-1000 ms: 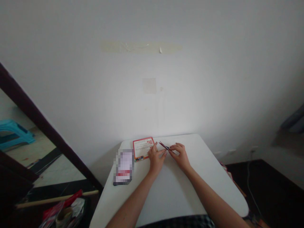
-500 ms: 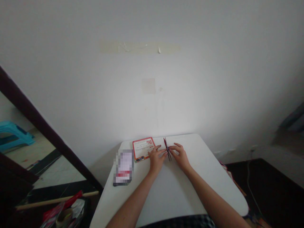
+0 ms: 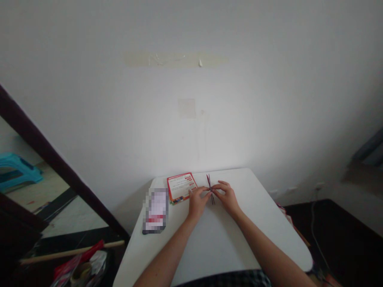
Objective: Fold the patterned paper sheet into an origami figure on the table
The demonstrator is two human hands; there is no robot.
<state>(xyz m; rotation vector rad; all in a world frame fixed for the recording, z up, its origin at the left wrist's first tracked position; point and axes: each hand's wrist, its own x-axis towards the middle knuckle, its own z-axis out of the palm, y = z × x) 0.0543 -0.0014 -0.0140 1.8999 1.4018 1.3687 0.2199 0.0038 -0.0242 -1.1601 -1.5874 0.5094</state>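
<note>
Several thin dark and red pieces, seen nearly edge-on and crossing one another, stand between my two hands above the white table. My left hand pinches them from the left, my right hand from the right, near their middle. What exactly they are is too small to tell. Left of my left hand lies a red-bordered printed card with lines of text, partly covered by my left fingers at its right side. Nearer the table's left edge is a blurred-out pinkish item.
A white wall rises behind the table. On the left are a dark-framed mirror showing a blue stool, a wooden stick, and bagged items with a cardboard roll. A cable hangs at the right.
My left fingers have drawn closer together and in toward the thin pieces. The pieces have turned slightly and now look more crossed. My right hand has barely moved.
</note>
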